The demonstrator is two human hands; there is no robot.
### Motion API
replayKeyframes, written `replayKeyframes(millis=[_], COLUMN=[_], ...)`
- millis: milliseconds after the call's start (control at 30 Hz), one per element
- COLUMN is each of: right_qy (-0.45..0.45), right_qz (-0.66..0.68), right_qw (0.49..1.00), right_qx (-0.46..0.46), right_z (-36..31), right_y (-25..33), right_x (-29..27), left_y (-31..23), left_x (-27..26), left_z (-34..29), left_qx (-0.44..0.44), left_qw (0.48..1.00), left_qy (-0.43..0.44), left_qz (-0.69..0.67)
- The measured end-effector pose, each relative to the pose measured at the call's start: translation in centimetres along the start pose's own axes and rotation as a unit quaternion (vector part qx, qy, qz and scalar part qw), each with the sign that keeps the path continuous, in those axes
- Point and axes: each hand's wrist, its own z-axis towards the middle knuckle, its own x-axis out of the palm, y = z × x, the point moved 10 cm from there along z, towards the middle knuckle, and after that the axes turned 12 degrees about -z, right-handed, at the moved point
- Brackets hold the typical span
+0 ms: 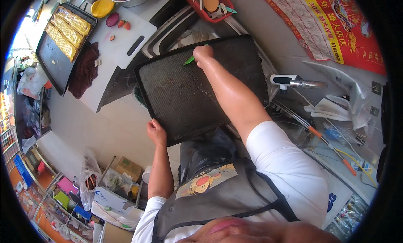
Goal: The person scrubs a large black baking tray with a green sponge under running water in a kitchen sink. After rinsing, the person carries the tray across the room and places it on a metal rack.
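Observation:
A large black baking tray (180,96) lies across the metal sink in front of me, dotted with crumbs. My left hand (156,132) is closed round its near left corner. Over the tray's far part, my right hand (203,55) is closed on a flat green scraper-like tool (189,60). The tool's green ends show on both sides of the fist; its middle is hidden in my fingers, so its exact kind is unclear.
On the left counter, a second tray (56,60) holds golden pastry strips (67,31) beside a dark red cloth (83,71). Strawberries (124,24) lie on a white cutting board (130,31). A red basket (210,8) stands behind the sink, a faucet (298,82) to the right.

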Motion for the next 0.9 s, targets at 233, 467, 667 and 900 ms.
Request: replayKeyframes(millis=[233,467,667,900], right_qy=[0.150,0.132,0.054,-0.016], right_qz=[-0.289,-0.387,-0.315,-0.416], right_qw=[0.942,0.879,0.934,0.898], right_qx=[-0.082,-0.246,-0.161,-0.144], right_z=[-5.9,-10.4,-5.9,0.2], right_y=[2.8,4.6,3.2,1.5], right_x=[5.9,8.1,6.0,-4.3], left_y=[-0.3,0.5,-0.4,-0.4], left_x=[0.0,0.2,0.0,0.3], left_z=[0.2,-0.1,-0.3,0.0], left_qx=[0.030,0.007,0.012,0.023], left_qw=[0.999,1.000,0.999,0.999], left_qy=[0.005,0.014,0.016,0.007], left_qz=[0.032,0.020,0.042,0.033])
